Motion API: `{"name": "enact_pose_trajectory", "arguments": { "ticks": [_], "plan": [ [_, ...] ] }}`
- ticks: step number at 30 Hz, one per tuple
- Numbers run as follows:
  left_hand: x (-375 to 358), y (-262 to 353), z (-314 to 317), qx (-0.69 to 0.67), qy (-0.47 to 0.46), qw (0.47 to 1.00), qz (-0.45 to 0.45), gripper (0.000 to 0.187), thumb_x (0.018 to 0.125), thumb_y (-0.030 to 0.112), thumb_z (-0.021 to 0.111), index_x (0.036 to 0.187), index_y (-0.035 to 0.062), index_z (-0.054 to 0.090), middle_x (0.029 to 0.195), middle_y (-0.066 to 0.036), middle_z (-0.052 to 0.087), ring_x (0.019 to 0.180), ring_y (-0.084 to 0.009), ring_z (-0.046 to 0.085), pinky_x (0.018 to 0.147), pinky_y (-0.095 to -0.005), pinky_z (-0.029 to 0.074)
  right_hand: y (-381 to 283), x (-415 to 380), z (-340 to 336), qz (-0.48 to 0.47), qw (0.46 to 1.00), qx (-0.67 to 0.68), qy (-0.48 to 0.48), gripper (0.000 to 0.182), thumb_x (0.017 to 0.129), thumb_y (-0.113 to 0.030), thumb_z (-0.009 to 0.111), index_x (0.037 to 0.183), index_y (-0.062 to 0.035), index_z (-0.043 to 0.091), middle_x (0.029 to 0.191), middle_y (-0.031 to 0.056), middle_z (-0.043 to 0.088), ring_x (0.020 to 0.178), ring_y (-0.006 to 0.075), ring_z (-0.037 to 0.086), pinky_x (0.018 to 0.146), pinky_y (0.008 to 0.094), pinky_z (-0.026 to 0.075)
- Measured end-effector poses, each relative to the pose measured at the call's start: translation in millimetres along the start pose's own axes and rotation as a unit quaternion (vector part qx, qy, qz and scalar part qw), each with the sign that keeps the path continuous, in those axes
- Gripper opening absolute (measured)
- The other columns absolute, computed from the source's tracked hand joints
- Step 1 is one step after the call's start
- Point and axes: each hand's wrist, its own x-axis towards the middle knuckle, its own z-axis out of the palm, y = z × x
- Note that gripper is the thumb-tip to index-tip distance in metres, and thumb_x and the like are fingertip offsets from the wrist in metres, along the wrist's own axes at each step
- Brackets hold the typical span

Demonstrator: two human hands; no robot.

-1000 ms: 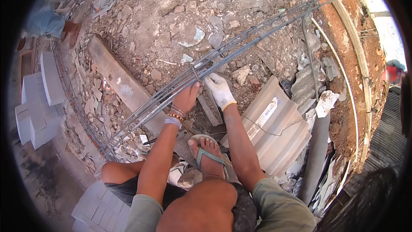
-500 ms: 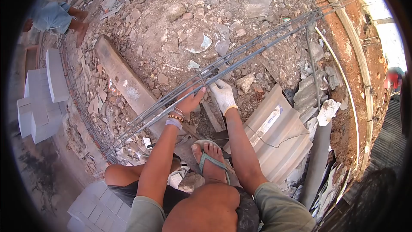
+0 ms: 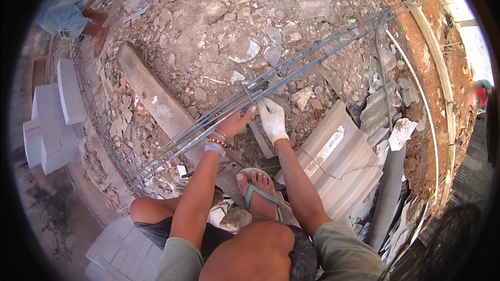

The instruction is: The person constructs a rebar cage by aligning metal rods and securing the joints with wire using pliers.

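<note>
A long rebar cage (image 3: 312,58) of thin steel bars runs diagonally from lower left to upper right in front of me, with a stirrup (image 3: 248,93) across it near its middle. My left hand (image 3: 233,124), bare with beaded bracelets at the wrist, grips the bars just left of that stirrup; its fingers are partly hidden behind the steel. My right hand (image 3: 273,120) wears a white knit glove. Its fingers are bent against the near bar beside the stirrup, close to my left thumb. Any small item between the gloved fingertips is hidden.
A wooden plank (image 3: 151,93) lies under the bars at left. A corrugated sheet (image 3: 333,161) sits right of my sandaled foot (image 3: 260,195). Grey blocks (image 3: 52,119) are stacked at left, near another person's legs (image 3: 96,28). Rubble (image 3: 208,36) covers the ground.
The view has shifted slightly. My gloved fingers have turned a little at the stirrup, and my left hand keeps its hold on the bars.
</note>
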Motion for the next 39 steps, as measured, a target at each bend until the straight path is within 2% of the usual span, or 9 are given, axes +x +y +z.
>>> {"name": "enact_pose_trajectory", "arguments": {
  "ticks": [6, 13, 16, 21, 24, 29, 34, 37, 39],
  "plan": [
    [8.3, -5.3, 1.6, -0.042, -0.026, 0.999, -0.001, 0.080, 0.095, 0.061, 0.058, 0.148, 0.0029, 0.044, 0.148, -0.020, 0.048, 0.139, -0.0307, 0.042, 0.116, -0.0430, 0.032, -8.4, -13.9, 14.2, -0.020, 0.995, -0.008, 0.098, 0.027, 0.096, -0.023, 0.062, 0.105, 0.0020, 0.069, 0.084, 0.0168, 0.070, 0.076, 0.0214, 0.066, 0.073, 0.0358, 0.050],
    [18.0, -16.9, 7.7, 0.117, 0.010, 0.993, -0.018, 0.081, 0.086, 0.068, 0.065, 0.125, -0.0023, 0.061, 0.117, -0.021, 0.067, 0.105, -0.0330, 0.064, 0.092, -0.0466, 0.049, -28.8, -18.7, -5.1, -0.013, 0.997, -0.081, 0.000, 0.030, 0.098, -0.022, 0.057, 0.116, -0.0007, 0.066, 0.101, 0.0200, 0.071, 0.090, 0.0400, 0.066, 0.082, 0.0410, 0.051],
    [19.4, -14.3, 10.7, 0.121, 0.050, 0.991, 0.031, 0.080, 0.083, 0.069, 0.066, 0.119, -0.0023, 0.063, 0.106, -0.024, 0.069, 0.095, -0.0338, 0.067, 0.085, -0.0473, 0.051, -18.4, -19.4, -19.8, -0.094, 0.977, -0.183, -0.045, 0.034, 0.100, -0.025, 0.053, 0.124, -0.0033, 0.063, 0.108, 0.0227, 0.069, 0.102, 0.0441, 0.064, 0.088, 0.0465, 0.050],
    [17.3, -0.5, 3.8, 0.118, 0.026, 0.993, 0.012, 0.077, 0.084, 0.069, 0.066, 0.122, 0.0020, 0.064, 0.106, -0.023, 0.069, 0.095, -0.0314, 0.066, 0.086, -0.0465, 0.051, -47.6, -27.4, -42.5, -0.045, 0.972, -0.197, -0.117, 0.037, 0.101, -0.027, 0.050, 0.127, -0.0044, 0.062, 0.113, 0.0248, 0.067, 0.109, 0.0449, 0.062, 0.092, 0.0500, 0.049],
    [20.0, 44.3, -25.7, 0.145, -0.151, 0.967, -0.143, 0.074, 0.087, 0.068, 0.063, 0.123, 0.0035, 0.065, 0.104, -0.021, 0.069, 0.096, -0.0294, 0.067, 0.087, -0.0459, 0.051, -40.6, -31.3, -42.9, -0.009, 0.969, -0.213, -0.128, 0.037, 0.101, -0.029, 0.049, 0.125, -0.0044, 0.063, 0.111, 0.0255, 0.067, 0.108, 0.0448, 0.062, 0.091, 0.0496, 0.049],
    [41.2, -63.9, 40.5, 0.059, 0.092, 0.991, 0.075, 0.071, 0.088, 0.069, 0.061, 0.114, 0.0034, 0.069, 0.091, -0.019, 0.070, 0.085, -0.0301, 0.067, 0.080, -0.0471, 0.052, -60.4, -48.4, -37.3, 0.005, 0.972, -0.208, -0.111, 0.034, 0.101, -0.030, 0.050, 0.121, -0.0059, 0.064, 0.100, 0.0234, 0.070, 0.100, 0.0433, 0.065, 0.086, 0.0499, 0.050],
    [28.7, -8.9, 3.3, 0.097, -0.028, 0.994, -0.043, 0.068, 0.085, 0.070, 0.064, 0.100, 0.0046, 0.072, 0.078, -0.015, 0.070, 0.073, -0.0285, 0.067, 0.071, -0.0468, 0.052, -62.3, -60.5, -27.1, -0.034, 0.975, -0.202, -0.082, 0.036, 0.101, -0.031, 0.049, 0.124, -0.0070, 0.062, 0.087, 0.0188, 0.071, 0.092, 0.0419, 0.067, 0.082, 0.0507, 0.050],
    [28.6, -2.7, 1.6, 0.106, 0.009, 0.994, -0.024, 0.068, 0.082, 0.072, 0.065, 0.092, 0.0058, 0.074, 0.069, -0.012, 0.068, 0.066, -0.0258, 0.065, 0.066, -0.0463, 0.051, -65.0, -71.3, -22.9, 0.006, 0.975, -0.205, -0.087, 0.040, 0.100, -0.027, 0.054, 0.132, -0.0032, 0.058, 0.102, 0.0240, 0.070, 0.098, 0.0435, 0.066, 0.083, 0.0496, 0.053],
    [29.4, 1.8, -2.3, 0.091, -0.015, 0.995, -0.045, 0.068, 0.081, 0.073, 0.066, 0.092, 0.0064, 0.074, 0.068, -0.012, 0.067, 0.065, -0.0245, 0.064, 0.065, -0.0457, 0.050, -58.0, -73.6, -15.9, 0.019, 0.952, -0.288, -0.104, 0.046, 0.099, -0.026, 0.054, 0.140, -0.0049, 0.051, 0.095, 0.0241, 0.071, 0.091, 0.0443, 0.067, 0.078, 0.0521, 0.053]
  ]
}}
